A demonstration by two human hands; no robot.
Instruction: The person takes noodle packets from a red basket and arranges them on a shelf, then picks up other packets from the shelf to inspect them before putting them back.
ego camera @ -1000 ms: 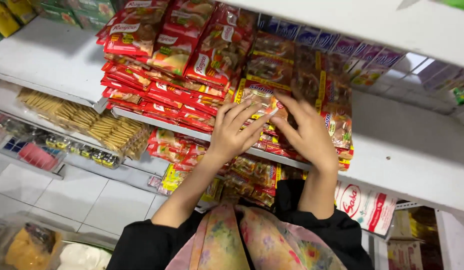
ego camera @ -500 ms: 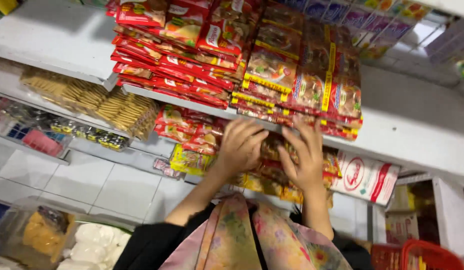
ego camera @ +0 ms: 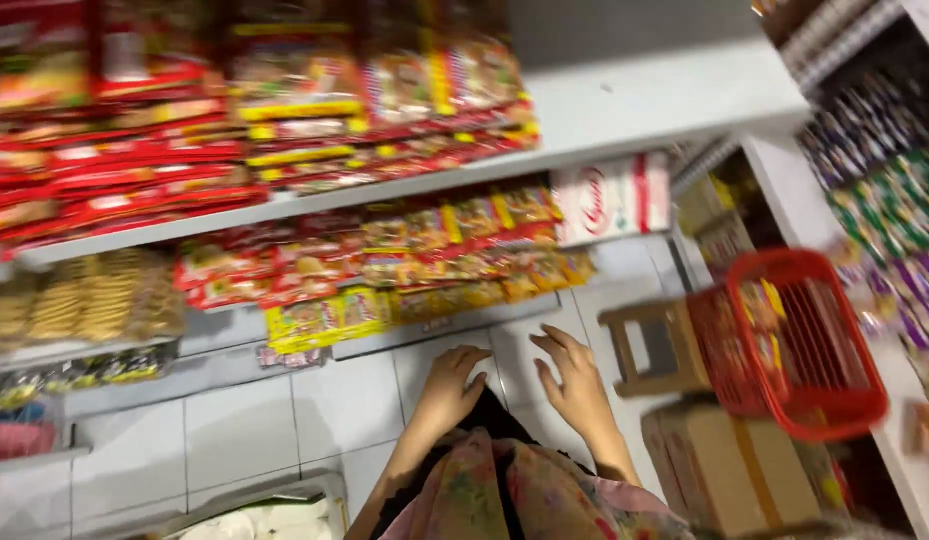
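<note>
From the head camera, the left hand [ego camera: 453,385] and the right hand [ego camera: 577,385] hang side by side over the tiled floor [ego camera: 235,430], fingers loosely spread and holding nothing. The nearest snack packets [ego camera: 425,265] lie above and ahead of both, in a long row running left to right along the lower shelf [ego camera: 225,325]. The left hand sits slightly nearer them, while the red basket [ego camera: 795,340] stands off to the right.

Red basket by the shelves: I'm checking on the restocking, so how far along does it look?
Done: the shelf packets lie in full rows. In hand: nothing; the left hand and right hand are open and empty over the floor tiles. Left: the red basket on the cardboard box seems to hold packets, though blurred.
</note>
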